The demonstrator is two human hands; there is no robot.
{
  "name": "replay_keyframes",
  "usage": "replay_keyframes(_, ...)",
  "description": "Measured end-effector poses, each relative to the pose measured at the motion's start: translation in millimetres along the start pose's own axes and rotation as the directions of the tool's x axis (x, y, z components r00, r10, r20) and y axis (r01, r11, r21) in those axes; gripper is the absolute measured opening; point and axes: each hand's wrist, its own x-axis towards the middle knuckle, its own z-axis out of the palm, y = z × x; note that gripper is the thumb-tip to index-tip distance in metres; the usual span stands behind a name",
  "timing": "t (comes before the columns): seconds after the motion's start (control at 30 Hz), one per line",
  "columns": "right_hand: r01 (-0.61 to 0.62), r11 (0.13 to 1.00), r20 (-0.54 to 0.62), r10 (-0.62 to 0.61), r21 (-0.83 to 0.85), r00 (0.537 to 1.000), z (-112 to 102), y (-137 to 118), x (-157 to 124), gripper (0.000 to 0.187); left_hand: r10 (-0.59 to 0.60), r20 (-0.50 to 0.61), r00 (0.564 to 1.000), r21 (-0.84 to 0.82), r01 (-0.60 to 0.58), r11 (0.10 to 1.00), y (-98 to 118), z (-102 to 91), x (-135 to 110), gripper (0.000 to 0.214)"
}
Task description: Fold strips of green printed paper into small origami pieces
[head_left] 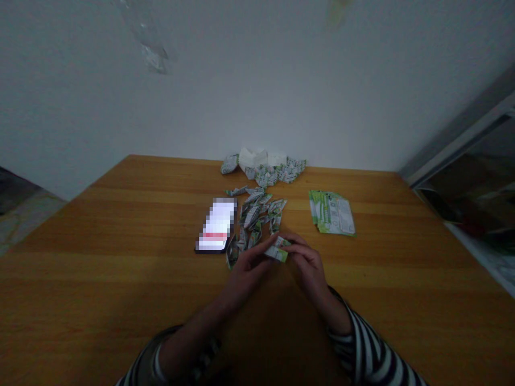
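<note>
Both my hands meet over the middle of the wooden table (120, 257). My left hand (246, 271) and my right hand (308, 265) pinch a small folded green-and-white paper piece (277, 251) between their fingertips. Just beyond my fingers lies a cluster of several similar folded paper pieces (257, 214). A phone (217, 225) with a lit screen lies flat to the left of that cluster.
A flat stack of green-and-white printed sheets (332, 213) lies to the right. A heap of folded pieces and white paper (263, 166) sits at the table's far edge against the white wall. A window frame (462, 145) is at the right.
</note>
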Motion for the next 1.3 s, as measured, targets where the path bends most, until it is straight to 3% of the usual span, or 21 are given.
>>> replay_keyframes(0.07, -0.020, 1.000, 0.010, 0.021, -0.016, 1.000, -1.2, -1.0, 1.5, 0.020, -0.038, 0.027, 0.999, -0.053, 0.039, 0.998, 3.3, 0.6, -0.3, 0.049)
replay_keyframes(0.2, -0.092, 0.996, -0.049, 0.091, -0.018, 0.995, 6.5, -2.7, 0.3, 0.012, -0.041, -0.047, 0.998, -0.005, 0.041, 0.999, 3.6, 5.3, 0.9, 0.042)
replay_keyframes(0.37, -0.157, 0.987, -0.212, 0.158, 0.020, 0.965, 12.8, -4.7, -3.6, 0.035, 0.005, -0.086, 0.996, -0.006, -0.006, 1.000, -0.5, 6.6, 3.0, 0.064)
replay_keyframes(0.5, -0.091, 0.992, -0.229, 0.068, -0.093, 0.971, 7.3, -9.0, -4.1, 0.026, 0.135, 0.002, 0.991, 0.114, -0.134, 0.984, 0.7, 3.9, 1.5, 0.032)
replay_keyframes(0.57, -0.002, 0.991, -0.208, -0.026, -0.132, 0.978, 4.2, -11.7, -3.4, 0.022, 0.178, -0.002, 0.984, 0.038, -0.178, 0.983, 0.1, 3.7, 0.5, 0.037)
replay_keyframes(0.63, 0.093, 0.983, -0.200, -0.124, -0.158, 0.972, 2.1, -14.0, -2.1, 0.022, 0.121, -0.027, 0.992, -0.149, -0.123, 0.981, -1.6, 4.2, 0.4, 0.051)
replay_keyframes(0.7, 0.151, 0.971, -0.190, -0.186, -0.183, 0.964, 0.7, -15.2, -0.3, 0.022, -0.015, -0.018, 1.000, -0.324, 0.009, 0.946, -2.9, 4.9, 1.2, 0.048)
replay_keyframes(0.8, 0.161, 0.970, -0.163, -0.192, -0.181, 0.968, -0.5, -13.8, 1.9, 0.023, -0.192, 0.013, 0.981, -0.405, 0.181, 0.896, -0.7, 4.6, 3.5, 0.042)
replay_keyframes(0.9, 0.125, 0.984, -0.124, -0.141, -0.127, 0.982, -0.1, -11.9, 2.5, 0.020, -0.225, -0.045, 0.973, -0.280, 0.204, 0.938, 4.5, 2.8, 5.5, 0.048)
replay_keyframes(1.07, 0.001, 1.000, -0.104, 0.001, 0.015, 0.995, 4.3, -15.5, 1.1, 0.015, -0.150, -0.177, 0.973, -0.049, 0.144, 0.988, 7.1, 1.6, 5.7, 0.051)
replay_keyframes(1.2, -0.227, 0.963, -0.060, 0.238, 0.148, 0.969, 5.7, -10.1, 1.1, 0.024, 0.055, -0.130, 0.990, 0.198, -0.029, 0.980, 3.1, 3.3, 3.2, 0.044)
replay_keyframes(1.3, -0.356, 0.914, 0.024, 0.358, 0.194, 0.933, 5.3, -3.1, 1.8, 0.023, 0.265, -0.037, 0.964, 0.465, -0.218, 0.858, -2.6, 2.6, 2.2, 0.040)
